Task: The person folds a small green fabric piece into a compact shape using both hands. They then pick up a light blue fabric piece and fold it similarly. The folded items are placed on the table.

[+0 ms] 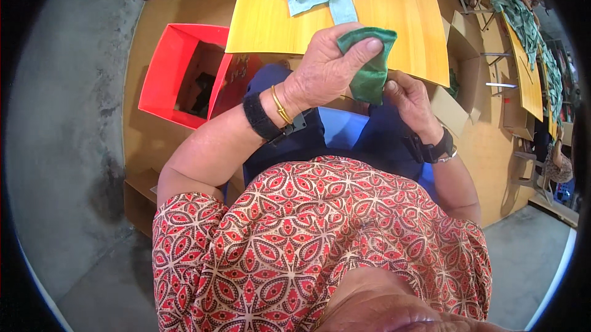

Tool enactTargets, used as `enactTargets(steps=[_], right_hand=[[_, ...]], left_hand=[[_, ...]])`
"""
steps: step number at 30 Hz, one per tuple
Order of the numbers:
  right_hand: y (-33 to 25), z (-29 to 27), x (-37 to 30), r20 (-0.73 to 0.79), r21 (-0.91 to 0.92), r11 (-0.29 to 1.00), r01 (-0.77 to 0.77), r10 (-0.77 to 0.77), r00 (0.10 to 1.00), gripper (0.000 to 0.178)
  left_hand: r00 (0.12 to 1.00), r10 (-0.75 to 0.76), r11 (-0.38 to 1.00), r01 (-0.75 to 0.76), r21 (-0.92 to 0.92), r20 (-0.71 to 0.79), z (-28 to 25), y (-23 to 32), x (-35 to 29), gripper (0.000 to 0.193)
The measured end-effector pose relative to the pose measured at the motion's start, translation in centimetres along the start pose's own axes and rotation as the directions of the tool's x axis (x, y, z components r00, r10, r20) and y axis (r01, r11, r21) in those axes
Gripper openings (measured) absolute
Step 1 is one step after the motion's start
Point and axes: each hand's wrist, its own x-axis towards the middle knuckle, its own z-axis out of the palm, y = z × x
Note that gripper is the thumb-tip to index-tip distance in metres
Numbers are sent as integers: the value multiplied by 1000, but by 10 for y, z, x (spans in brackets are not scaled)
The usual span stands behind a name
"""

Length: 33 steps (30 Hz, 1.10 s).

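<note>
The left hand [323,67] pinches the top of a dark green cloth piece [369,64], held above the lap near the yellow bench's [271,18] near edge; the right hand [409,101] grips its lower end. It seems mid-folding or turning; next likely needs a steady pull.

Just one view here: your head camera looks steeply down past your chest at your lap and the near edge of the yellow table [394,18]. It's close in, fisheye, with edges bending hard and dark corners.
</note>
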Motion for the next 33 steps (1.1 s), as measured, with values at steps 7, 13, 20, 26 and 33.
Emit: enactTargets(steps=[7, 13, 20, 26, 33], right_hand=[[13, 5, -3, -80, -43, 961, 273, -275, 958, 24], [9, 19, -8, -87, -78, 907, 413, -419, 904, 26], [-1, 21, -12, -67, -106, 941, 321, -329, 942, 21], [-10, 26, -22, 25, 238, 966, 100, -109, 994, 18], [-24, 14, -17, 48, 390, 921, -18, -1, 999, 21]], left_hand=[[965, -71, 997, 75, -7, 251, 1, 4, -1, 36], [955, -42, 999, 42, 6, 293, 8, -3, -8, 43], [947, -81, 996, 64, 64, 310, 11, 0, -5, 41], [951, 60, 998, -46, -52, 303, 18, -6, -8, 41], [970, -26, 997, 43, -62, 243, 16, 7, -3, 30]])
